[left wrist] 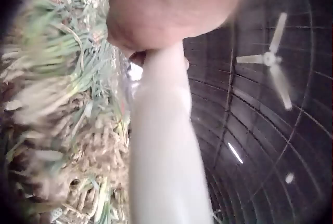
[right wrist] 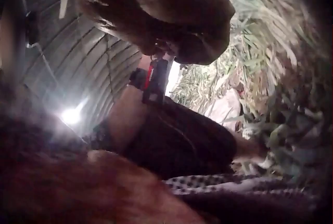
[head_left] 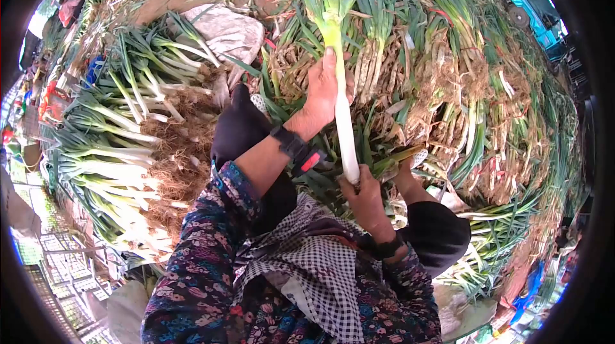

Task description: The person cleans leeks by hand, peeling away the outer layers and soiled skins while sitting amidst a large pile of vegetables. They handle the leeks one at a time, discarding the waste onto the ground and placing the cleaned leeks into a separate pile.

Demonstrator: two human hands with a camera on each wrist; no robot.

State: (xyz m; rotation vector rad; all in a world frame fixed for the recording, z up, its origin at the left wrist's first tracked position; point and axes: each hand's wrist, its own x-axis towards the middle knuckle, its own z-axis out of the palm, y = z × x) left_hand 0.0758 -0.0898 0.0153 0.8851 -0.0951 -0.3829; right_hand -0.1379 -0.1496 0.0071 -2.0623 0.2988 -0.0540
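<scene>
A single long leek (head_left: 344, 113) with a white stalk and green top is held upright in the head view, its leaves toward the far side. My left hand (head_left: 323, 91) grips the upper stalk just below the leaves. At the white lower end, my right hand (head_left: 368, 200) holds the tip between thumb and fingers. In the left wrist view the white stalk (left wrist: 166, 146) runs down from the left hand (left wrist: 171, 11). The right wrist view shows the right hand (right wrist: 166, 16) dark, its fingertips curled, with the leek largely hidden.
Rooted leeks (head_left: 122, 152) lie in a row at the left. Untrimmed leeks with brown dry leaves (head_left: 442, 81) cover the ground ahead and right. A whitish sack (head_left: 224, 31) lies at the upper left, and more leeks (head_left: 496, 235) lie at the lower right.
</scene>
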